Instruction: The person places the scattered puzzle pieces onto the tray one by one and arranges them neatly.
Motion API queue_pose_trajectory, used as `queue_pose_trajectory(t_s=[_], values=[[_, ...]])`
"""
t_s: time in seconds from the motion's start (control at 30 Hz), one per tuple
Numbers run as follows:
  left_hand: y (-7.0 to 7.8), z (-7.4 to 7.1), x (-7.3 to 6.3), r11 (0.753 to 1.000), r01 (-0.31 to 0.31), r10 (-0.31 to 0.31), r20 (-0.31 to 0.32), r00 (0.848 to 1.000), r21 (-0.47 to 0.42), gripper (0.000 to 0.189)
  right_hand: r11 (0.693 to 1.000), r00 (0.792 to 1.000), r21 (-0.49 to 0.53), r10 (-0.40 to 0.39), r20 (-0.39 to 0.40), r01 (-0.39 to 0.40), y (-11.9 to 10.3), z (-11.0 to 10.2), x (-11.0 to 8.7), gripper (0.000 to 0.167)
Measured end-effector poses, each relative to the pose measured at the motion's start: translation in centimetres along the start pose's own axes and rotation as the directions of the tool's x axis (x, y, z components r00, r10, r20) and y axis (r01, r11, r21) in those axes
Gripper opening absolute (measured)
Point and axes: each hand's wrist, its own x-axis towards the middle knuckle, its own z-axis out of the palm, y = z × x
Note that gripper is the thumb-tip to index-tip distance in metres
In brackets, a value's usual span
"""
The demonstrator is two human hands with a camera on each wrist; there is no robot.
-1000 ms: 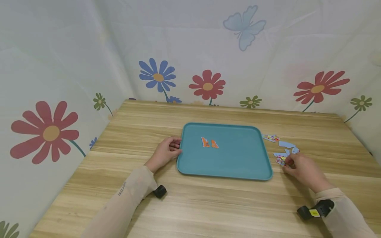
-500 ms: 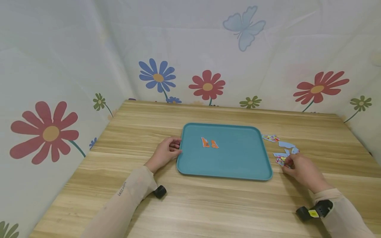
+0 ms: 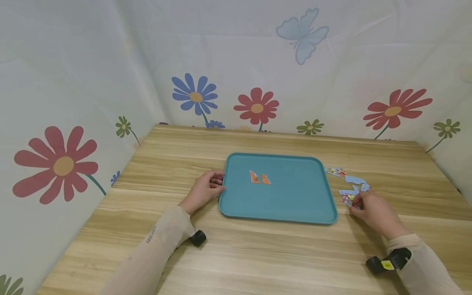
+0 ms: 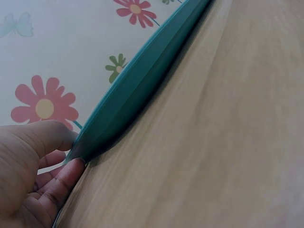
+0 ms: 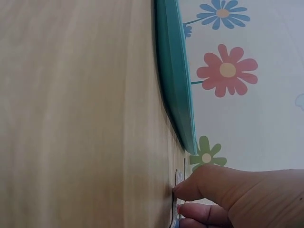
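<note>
A teal tray (image 3: pixel 280 205) lies on the wooden table with two orange puzzle pieces, a left piece (image 3: pixel 254 177) and a right piece (image 3: pixel 266 179), on its left half. My left hand (image 3: pixel 203 189) grips the tray's left edge, thumb and fingers at the rim (image 4: pixel 128 90) in the left wrist view. To the right of the tray, my right hand (image 3: pixel 377 211) pinches a colourful puzzle piece (image 3: pixel 347 199) low at the tabletop. In the right wrist view the thumb (image 5: pixel 194 185) rests at this piece's edge, and the hand hides part of it.
Beyond the right hand lie several more flat pieces: a multicoloured piece (image 3: pixel 335 171) by the tray's right rim, a pale blue piece (image 3: pixel 355 179) and smaller ones. A flower-printed white cloth (image 3: pixel 221 49) hangs behind the wooden table (image 3: pixel 258 258) and along its left side.
</note>
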Motion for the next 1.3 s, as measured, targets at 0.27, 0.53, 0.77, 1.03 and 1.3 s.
queue_pose_trajectory(t_s=[0.27, 0.53, 0.77, 1.03, 1.3], values=[[0.08, 0.00, -0.06, 1.000, -0.002, 0.002, 0.002, 1.000, -0.004, 0.045, 1.000, 1.000, 0.007, 0.004, 0.000, -0.004, -0.08, 0.05, 0.01, 0.017], [0.06, 0.01, -0.06, 1.000, -0.001, 0.001, -0.003, 1.000, -0.006, 0.045, 1.000, 1.000, 0.026, 0.009, 0.008, -0.010, -0.11, -0.04, 0.12, 0.016], [-0.01, 0.02, -0.03, 1.000, 0.001, -0.001, 0.001, 1.000, -0.005, 0.045, 1.000, 1.000, 0.024, 0.003, -0.011, -0.003, -0.10, 0.16, 0.08, 0.018], [0.04, -0.01, 0.01, 1.000, 0.001, -0.001, -0.001, 1.000, -0.007, 0.045, 1.000, 0.999, 0.012, -0.021, -0.042, 0.021, 0.05, 0.39, 0.01, 0.018], [0.08, 0.02, -0.05, 1.000, -0.009, 0.009, -0.004, 1.000, -0.009, 0.045, 0.999, 0.999, 0.001, -0.033, -0.031, 0.033, 0.06, 0.28, 0.03, 0.017]])
